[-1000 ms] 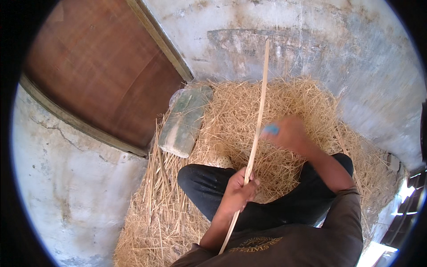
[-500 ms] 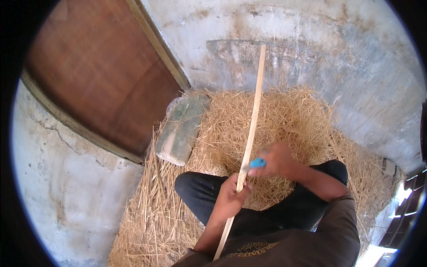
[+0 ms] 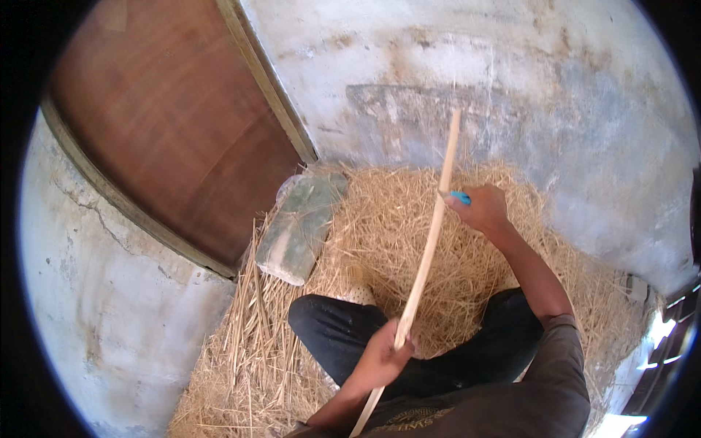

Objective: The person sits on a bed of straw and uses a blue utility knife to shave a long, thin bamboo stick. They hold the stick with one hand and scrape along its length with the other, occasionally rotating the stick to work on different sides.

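A long, pale bamboo strip (image 3: 426,270) slants up and away from my lap, its far end raised in front of the wall. My left hand (image 3: 383,355) is closed around its lower part, above my crossed legs. Farther up, my right hand (image 3: 480,207) grips a small blue-handled knife (image 3: 460,197). The knife's blade end meets the strip well above my left hand. Most of the handle is hidden inside my right fist. The strip's near end passes under my left forearm, beside my shirt.
Dry straw-like shavings (image 3: 387,219) cover the floor around my legs. A greenish stone slab (image 3: 301,230) lies to the left, near a brown door panel (image 3: 182,139) in a wooden frame. A stained, plastered wall (image 3: 526,117) rises ahead.
My right hand has moved the knife away from me along the strip, from close above my left hand to nearer the far end. My left hand and the strip have dropped slightly nearer me.
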`<state>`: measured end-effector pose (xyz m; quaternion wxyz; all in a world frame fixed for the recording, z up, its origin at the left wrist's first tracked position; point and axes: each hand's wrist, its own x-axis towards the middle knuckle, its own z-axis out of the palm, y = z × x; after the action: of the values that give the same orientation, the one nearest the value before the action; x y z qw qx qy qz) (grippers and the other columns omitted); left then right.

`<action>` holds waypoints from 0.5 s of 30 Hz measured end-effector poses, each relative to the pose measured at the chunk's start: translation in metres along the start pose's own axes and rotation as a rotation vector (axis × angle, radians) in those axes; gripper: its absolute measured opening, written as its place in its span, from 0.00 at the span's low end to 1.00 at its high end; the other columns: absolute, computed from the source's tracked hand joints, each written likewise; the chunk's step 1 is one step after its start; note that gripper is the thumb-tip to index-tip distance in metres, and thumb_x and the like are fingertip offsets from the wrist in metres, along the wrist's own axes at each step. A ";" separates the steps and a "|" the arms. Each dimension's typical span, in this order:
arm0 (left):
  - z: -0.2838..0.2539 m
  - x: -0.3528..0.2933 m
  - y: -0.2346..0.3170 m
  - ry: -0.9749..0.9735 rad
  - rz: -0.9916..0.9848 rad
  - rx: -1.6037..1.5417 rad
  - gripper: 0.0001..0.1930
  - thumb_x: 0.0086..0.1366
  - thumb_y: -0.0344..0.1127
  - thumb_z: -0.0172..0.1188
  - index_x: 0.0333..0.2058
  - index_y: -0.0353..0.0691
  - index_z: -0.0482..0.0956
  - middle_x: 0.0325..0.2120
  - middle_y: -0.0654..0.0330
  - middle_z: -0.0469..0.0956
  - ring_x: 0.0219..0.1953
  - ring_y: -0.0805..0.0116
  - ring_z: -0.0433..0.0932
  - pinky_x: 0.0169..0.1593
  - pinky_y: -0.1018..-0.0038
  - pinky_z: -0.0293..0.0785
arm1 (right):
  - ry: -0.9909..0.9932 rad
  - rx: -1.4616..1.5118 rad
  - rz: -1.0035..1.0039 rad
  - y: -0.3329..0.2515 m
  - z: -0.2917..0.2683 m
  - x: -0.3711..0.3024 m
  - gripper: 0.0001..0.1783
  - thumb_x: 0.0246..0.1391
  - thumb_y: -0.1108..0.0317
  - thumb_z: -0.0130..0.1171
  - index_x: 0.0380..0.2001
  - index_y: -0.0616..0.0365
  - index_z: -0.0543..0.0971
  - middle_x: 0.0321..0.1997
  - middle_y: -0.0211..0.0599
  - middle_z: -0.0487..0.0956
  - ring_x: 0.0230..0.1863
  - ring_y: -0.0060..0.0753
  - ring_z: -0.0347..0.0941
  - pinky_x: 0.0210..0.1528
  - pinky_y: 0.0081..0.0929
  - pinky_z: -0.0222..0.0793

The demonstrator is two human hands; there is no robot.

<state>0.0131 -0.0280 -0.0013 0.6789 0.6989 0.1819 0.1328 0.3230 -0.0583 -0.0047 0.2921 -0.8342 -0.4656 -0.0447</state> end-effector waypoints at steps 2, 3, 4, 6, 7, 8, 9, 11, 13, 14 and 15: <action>-0.002 -0.011 -0.001 -0.021 -0.073 0.001 0.04 0.64 0.24 0.52 0.33 0.39 0.66 0.25 0.70 0.62 0.30 0.81 0.61 0.34 0.81 0.61 | 0.138 -0.191 -0.289 0.012 0.014 -0.011 0.34 0.44 0.29 0.54 0.10 0.50 0.73 0.07 0.33 0.66 0.09 0.33 0.64 0.13 0.33 0.59; -0.007 -0.016 -0.001 -0.028 -0.121 0.059 0.04 0.64 0.24 0.51 0.34 0.39 0.66 0.26 0.69 0.62 0.30 0.81 0.61 0.35 0.81 0.61 | 0.126 -0.135 -0.357 0.003 0.013 -0.020 0.34 0.44 0.30 0.54 0.11 0.50 0.74 0.07 0.33 0.66 0.09 0.33 0.64 0.14 0.33 0.59; -0.006 -0.015 -0.001 -0.006 -0.074 0.057 0.05 0.64 0.24 0.52 0.33 0.40 0.66 0.25 0.70 0.62 0.29 0.82 0.60 0.33 0.82 0.60 | 0.114 -0.079 -0.424 -0.010 0.009 -0.030 0.33 0.45 0.30 0.54 0.12 0.51 0.75 0.07 0.34 0.67 0.09 0.33 0.64 0.14 0.33 0.60; -0.001 -0.018 0.000 0.020 -0.002 0.052 0.07 0.64 0.25 0.54 0.30 0.41 0.65 0.24 0.72 0.61 0.28 0.85 0.58 0.30 0.84 0.57 | 0.078 -0.053 -0.278 -0.004 0.006 -0.026 0.33 0.45 0.30 0.54 0.13 0.51 0.78 0.08 0.35 0.68 0.10 0.34 0.65 0.15 0.33 0.61; 0.004 -0.023 0.001 0.008 -0.034 0.011 0.07 0.64 0.25 0.54 0.30 0.42 0.65 0.24 0.72 0.61 0.28 0.85 0.58 0.30 0.84 0.57 | 0.056 -0.082 -0.074 0.020 0.006 -0.003 0.32 0.45 0.31 0.54 0.14 0.51 0.79 0.08 0.35 0.68 0.10 0.34 0.66 0.15 0.33 0.61; 0.007 -0.031 0.004 -0.010 -0.068 -0.027 0.07 0.63 0.25 0.54 0.30 0.42 0.65 0.24 0.72 0.61 0.27 0.85 0.58 0.30 0.84 0.57 | 0.034 -0.112 0.138 0.038 0.005 0.006 0.32 0.45 0.31 0.54 0.15 0.51 0.79 0.08 0.36 0.68 0.10 0.34 0.66 0.16 0.33 0.62; 0.010 -0.036 0.006 -0.029 -0.089 -0.068 0.07 0.63 0.25 0.54 0.30 0.42 0.64 0.24 0.71 0.61 0.27 0.84 0.58 0.30 0.84 0.57 | 0.015 -0.154 0.129 0.047 -0.001 0.006 0.32 0.45 0.31 0.54 0.16 0.51 0.80 0.08 0.36 0.68 0.10 0.34 0.66 0.16 0.34 0.62; 0.004 -0.041 0.006 -0.057 -0.112 0.037 0.06 0.63 0.25 0.54 0.32 0.40 0.65 0.24 0.70 0.61 0.28 0.83 0.59 0.31 0.83 0.58 | -0.002 -0.223 0.095 0.058 -0.009 0.014 0.32 0.45 0.31 0.54 0.17 0.51 0.81 0.07 0.35 0.67 0.10 0.34 0.66 0.16 0.34 0.62; 0.002 -0.040 0.004 -0.021 -0.091 0.081 0.05 0.63 0.25 0.53 0.35 0.37 0.66 0.25 0.69 0.61 0.29 0.81 0.60 0.32 0.81 0.59 | -0.037 -0.026 -0.216 0.011 0.002 -0.025 0.33 0.45 0.31 0.55 0.16 0.52 0.80 0.07 0.35 0.66 0.10 0.33 0.66 0.15 0.34 0.62; 0.000 -0.038 0.004 -0.029 -0.107 0.107 0.04 0.63 0.25 0.53 0.34 0.37 0.66 0.24 0.68 0.61 0.29 0.81 0.61 0.32 0.81 0.60 | -0.039 -0.027 -0.328 -0.006 -0.006 -0.041 0.33 0.46 0.31 0.54 0.16 0.52 0.80 0.07 0.35 0.66 0.10 0.33 0.66 0.15 0.34 0.62; 0.000 -0.035 0.004 -0.025 -0.088 0.097 0.04 0.63 0.26 0.53 0.34 0.37 0.66 0.24 0.68 0.62 0.29 0.81 0.61 0.32 0.80 0.60 | -0.035 -0.015 -0.447 -0.013 -0.008 -0.047 0.33 0.46 0.31 0.54 0.17 0.52 0.80 0.07 0.35 0.66 0.10 0.33 0.66 0.15 0.34 0.61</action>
<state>-0.0178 -0.0428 0.0053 0.6516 0.7238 0.2103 0.0852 0.2872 -0.0928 -0.0082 0.2606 -0.7129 -0.6437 -0.0972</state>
